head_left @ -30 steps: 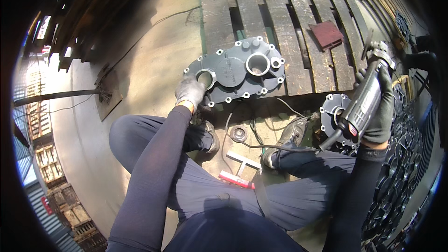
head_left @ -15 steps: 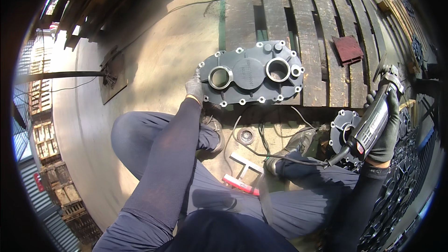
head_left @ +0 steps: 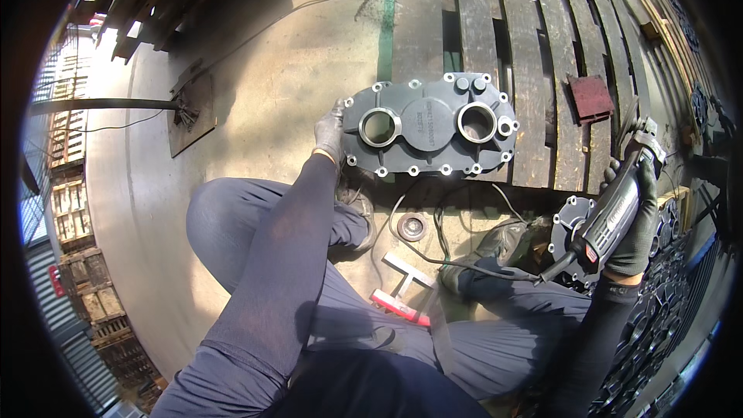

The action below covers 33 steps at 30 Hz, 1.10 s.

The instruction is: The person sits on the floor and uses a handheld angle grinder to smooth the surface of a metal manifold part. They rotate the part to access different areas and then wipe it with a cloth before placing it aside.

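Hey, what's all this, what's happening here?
Someone wearing gloves has their left hand on the left end of a gray metal cover, which lies at the corner of a wooden pallet and sticks out past its left edge. Their right hand holds a grinder off to the right, apart from the cover. A dark red block sits on the pallet.

Cover (head_left: 430, 128): before you, on the pallet (head_left: 525, 70)'s near left corner, left end jutting past its edge
Left grip (head_left: 330, 133): at the cover's left end
Right grip (head_left: 638, 228): around the grinder (head_left: 611, 223), right of the cover
Block (head_left: 591, 99): on the pallet, between cover and grinder, farther from you than the grinder
Disc (head_left: 412, 226): on the floor between your feet
T-tool (head_left: 400, 309): nearer you than the disc
Castings (head_left: 658, 317): at your far right
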Tool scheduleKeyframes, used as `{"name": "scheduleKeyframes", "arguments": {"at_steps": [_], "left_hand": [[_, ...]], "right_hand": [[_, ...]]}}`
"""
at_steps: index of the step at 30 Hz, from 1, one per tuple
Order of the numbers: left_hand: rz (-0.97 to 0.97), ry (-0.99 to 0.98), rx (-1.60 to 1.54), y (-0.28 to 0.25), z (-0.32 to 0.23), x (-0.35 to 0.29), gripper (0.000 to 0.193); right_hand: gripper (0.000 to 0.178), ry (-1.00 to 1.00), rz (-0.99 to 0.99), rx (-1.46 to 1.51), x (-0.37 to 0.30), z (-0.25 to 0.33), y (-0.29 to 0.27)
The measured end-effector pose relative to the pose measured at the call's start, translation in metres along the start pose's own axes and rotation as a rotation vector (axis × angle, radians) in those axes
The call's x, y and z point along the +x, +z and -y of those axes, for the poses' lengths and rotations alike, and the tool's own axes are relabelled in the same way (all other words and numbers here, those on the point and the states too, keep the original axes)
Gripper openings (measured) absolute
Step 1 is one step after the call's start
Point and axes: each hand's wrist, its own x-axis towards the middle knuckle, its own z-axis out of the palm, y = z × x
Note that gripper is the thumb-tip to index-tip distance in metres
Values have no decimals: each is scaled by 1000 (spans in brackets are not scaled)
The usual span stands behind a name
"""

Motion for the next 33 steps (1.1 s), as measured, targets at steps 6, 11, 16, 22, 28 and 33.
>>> {"name": "scheduleKeyframes", "arguments": {"at_steps": [6,11,16,22,28,33], "left_hand": [[20,13,-51,-8,-1,29,50],[46,-4,-192,-45,0,39,50],[64,-236,-156,22,-30,-9,46],[274,-49,61,4,-33,-8,51],[271,75,-25,-31,-54,23,43],[340,322,188,33,-162,-56,29]], "right_hand": [[53,38,33,19,4,-10,2],[54,46,84,19,11,-17,8],[50,-10,-25,-39,-7,-9,13],[59,11,-7,-64,-9,-6,16],[66,-51,42,44,-6,1,16],[65,-220,36,15,-11,15,-4]]}}
